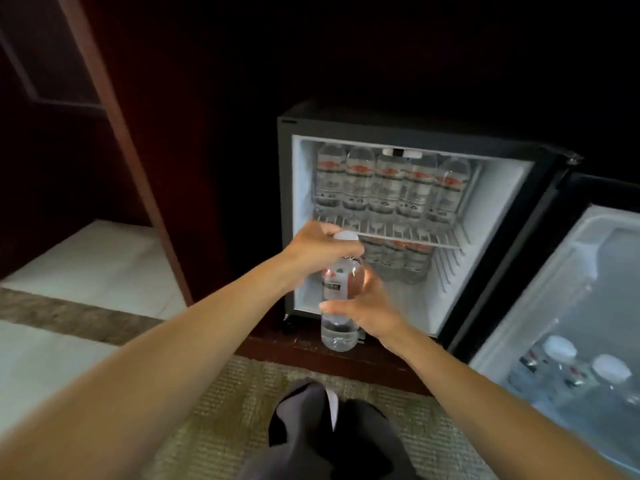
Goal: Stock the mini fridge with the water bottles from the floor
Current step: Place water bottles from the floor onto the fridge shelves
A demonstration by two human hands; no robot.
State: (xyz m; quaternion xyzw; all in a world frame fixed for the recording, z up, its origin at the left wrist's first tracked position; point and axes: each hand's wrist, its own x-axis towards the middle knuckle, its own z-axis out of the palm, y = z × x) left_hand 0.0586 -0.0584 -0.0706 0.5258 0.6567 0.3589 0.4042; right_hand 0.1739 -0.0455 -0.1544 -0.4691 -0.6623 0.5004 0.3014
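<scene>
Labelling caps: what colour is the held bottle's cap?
White cap, clearest in the head view.

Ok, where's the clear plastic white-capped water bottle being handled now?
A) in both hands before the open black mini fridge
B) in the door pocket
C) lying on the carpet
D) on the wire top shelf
A: the left hand grips the clear plastic water bottle near its white cap, the right hand holds its middle, in front of the open black mini fridge.

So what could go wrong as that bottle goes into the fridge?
The top row of bottles looks full, so the held bottle, gripped by the left hand and right hand, must pass under the wire shelf; its cap could catch there. It might also topple the lower bottles standing behind.
</scene>
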